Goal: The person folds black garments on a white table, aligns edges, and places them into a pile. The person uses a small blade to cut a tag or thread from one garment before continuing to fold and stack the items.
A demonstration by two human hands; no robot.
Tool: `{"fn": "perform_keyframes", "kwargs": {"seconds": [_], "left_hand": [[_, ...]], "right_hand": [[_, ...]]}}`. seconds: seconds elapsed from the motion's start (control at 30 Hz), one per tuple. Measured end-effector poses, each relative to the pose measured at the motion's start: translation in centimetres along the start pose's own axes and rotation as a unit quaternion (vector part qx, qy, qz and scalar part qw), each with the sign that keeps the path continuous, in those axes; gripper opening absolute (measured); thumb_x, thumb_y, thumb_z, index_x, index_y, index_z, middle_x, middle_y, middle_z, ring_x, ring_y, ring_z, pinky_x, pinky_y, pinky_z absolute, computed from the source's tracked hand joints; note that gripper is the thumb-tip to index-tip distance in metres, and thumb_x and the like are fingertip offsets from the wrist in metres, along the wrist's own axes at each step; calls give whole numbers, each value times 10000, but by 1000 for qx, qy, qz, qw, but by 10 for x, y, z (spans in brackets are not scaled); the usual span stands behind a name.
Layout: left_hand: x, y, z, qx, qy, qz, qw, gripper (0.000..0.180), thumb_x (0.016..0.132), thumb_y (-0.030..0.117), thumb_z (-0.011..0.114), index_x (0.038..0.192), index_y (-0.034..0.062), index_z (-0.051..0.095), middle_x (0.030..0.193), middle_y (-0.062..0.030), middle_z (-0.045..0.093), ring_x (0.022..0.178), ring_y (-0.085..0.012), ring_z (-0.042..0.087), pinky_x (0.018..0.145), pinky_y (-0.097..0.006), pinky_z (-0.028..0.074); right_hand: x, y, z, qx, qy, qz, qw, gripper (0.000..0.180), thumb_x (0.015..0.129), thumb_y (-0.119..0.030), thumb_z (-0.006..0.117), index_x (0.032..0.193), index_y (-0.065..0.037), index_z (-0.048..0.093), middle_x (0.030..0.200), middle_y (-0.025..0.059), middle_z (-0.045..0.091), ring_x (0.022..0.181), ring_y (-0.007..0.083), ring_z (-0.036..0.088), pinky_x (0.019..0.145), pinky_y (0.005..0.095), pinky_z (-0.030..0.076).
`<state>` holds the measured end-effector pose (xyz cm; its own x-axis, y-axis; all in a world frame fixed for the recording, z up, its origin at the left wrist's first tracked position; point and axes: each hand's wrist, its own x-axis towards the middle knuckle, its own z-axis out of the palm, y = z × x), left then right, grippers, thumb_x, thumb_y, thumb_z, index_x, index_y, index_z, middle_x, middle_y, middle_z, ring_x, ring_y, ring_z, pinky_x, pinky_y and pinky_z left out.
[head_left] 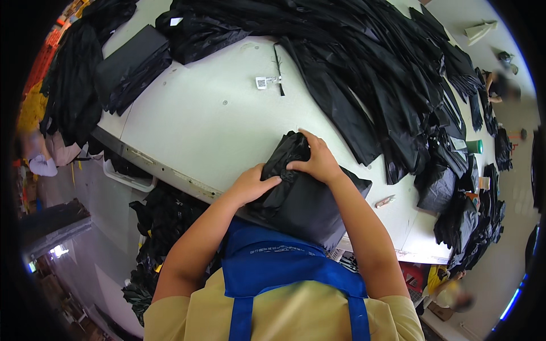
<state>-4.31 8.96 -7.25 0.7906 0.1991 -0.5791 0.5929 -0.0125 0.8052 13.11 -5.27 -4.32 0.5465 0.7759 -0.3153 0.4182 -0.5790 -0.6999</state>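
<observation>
A bunched black piece of thin, shiny material [289, 149], fabric or plastic, lies at the table's near edge in front of me. My left hand [250, 185] grips its left side, thumb on top and fingers mostly hidden beneath. On its right upper side, my right hand [319, 161] is closed with the thumb pressing down and the fingers curled over the far end. Below and to the right, a flat, smooth black folded piece [318, 207] spreads under my right forearm and reaches the table edge. Whether the two are one piece I cannot tell.
Long black sheets [352, 68] lie heaped across the table's far and right sides. A folded black stack [133, 65] sits far left. A white tag with a black cord [267, 83], small snips [385, 201] and a green cup [474, 146] are on the white table [193, 113].
</observation>
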Motion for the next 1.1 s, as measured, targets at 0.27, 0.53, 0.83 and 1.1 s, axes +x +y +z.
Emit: {"fn": "perform_keyframes", "kwargs": {"seconds": [0.27, 0.53, 0.83, 1.1], "left_hand": [[5, -4, 18, -195, -64, -14, 979, 625, 759, 321, 755, 1214, -54, 546, 1087, -172, 639, 989, -236, 616, 876, -339, 473], [-18, 1, 39, -132, -64, 203, 968, 601, 814, 344, 711, 1238, -22, 494, 1170, -150, 555, 1105, -248, 522, 982, -355, 381], [24, -6, 38, -14, -117, 22, 993, 286, 890, 198, 559, 1110, 29, 630, 953, -166, 670, 869, -259, 641, 770, -355, 491], [49, 25, 34, 232, -256, 23, 938, 295, 854, 305, 585, 978, 58, 688, 952, -195, 683, 906, -358, 652, 782, -415, 496]], "right_hand": [[-22, 21, -10, 79, -69, -104, 989, 637, 783, -242, 742, 1354, -118, 488, 1289, 133, 529, 1203, 318, 451, 1043, 400, 350], [-27, 14, -41, 124, -158, -62, 978, 934, 654, -344, 822, 1438, -125, 364, 1352, 54, 469, 1201, 240, 442, 1000, 369, 352], [-34, -4, -61, 187, -210, 33, 959, 713, 648, -231, 813, 1272, -64, 512, 1234, 69, 538, 1189, 233, 476, 1038, 382, 337], [-45, -5, -49, 247, -200, 46, 947, 641, 672, -145, 785, 1251, -21, 539, 1196, 78, 581, 1124, 171, 518, 1039, 324, 351]]}}
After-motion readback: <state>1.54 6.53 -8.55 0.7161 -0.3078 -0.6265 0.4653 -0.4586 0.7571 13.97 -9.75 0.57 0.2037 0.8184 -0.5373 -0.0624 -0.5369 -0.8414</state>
